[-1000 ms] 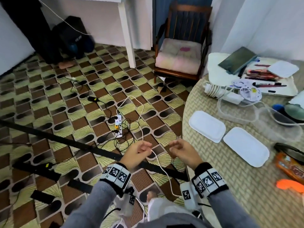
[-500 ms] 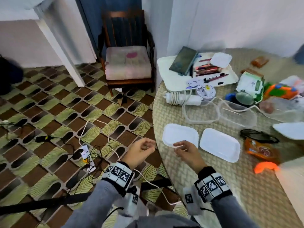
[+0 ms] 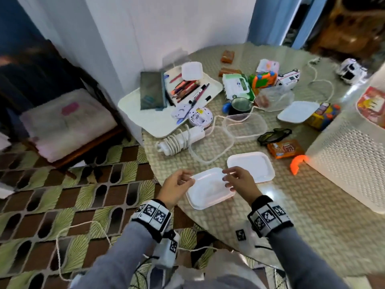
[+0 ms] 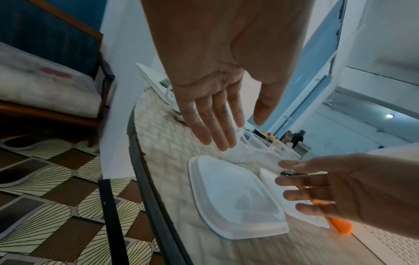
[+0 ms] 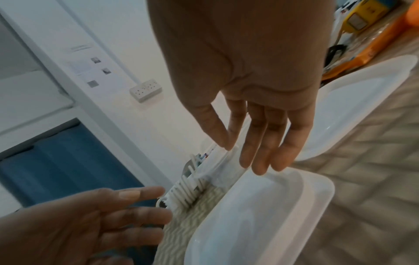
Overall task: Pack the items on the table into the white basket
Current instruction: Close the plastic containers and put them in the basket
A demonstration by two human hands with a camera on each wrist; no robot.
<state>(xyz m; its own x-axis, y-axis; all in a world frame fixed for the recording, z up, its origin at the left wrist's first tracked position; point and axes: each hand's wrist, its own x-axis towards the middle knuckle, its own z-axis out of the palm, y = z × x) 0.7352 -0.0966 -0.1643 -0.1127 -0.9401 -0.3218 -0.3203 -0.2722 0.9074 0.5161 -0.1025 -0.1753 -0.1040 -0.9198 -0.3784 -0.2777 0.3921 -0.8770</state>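
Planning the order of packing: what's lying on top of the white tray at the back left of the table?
On the white tray: a dark green pouch, loose pens and markers and a small white lid. Whatever lies beneath the pouch is covered.

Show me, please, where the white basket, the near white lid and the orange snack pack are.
white basket (image 3: 350, 161), head view, on its perforated side wall.
near white lid (image 3: 208, 189), head view, on its flat middle.
orange snack pack (image 3: 285, 148), head view, on the middle of the wrapper.

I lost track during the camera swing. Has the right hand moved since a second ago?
Yes. The right hand went from beyond the table's edge, over the floor, to above the near white lid on the table.
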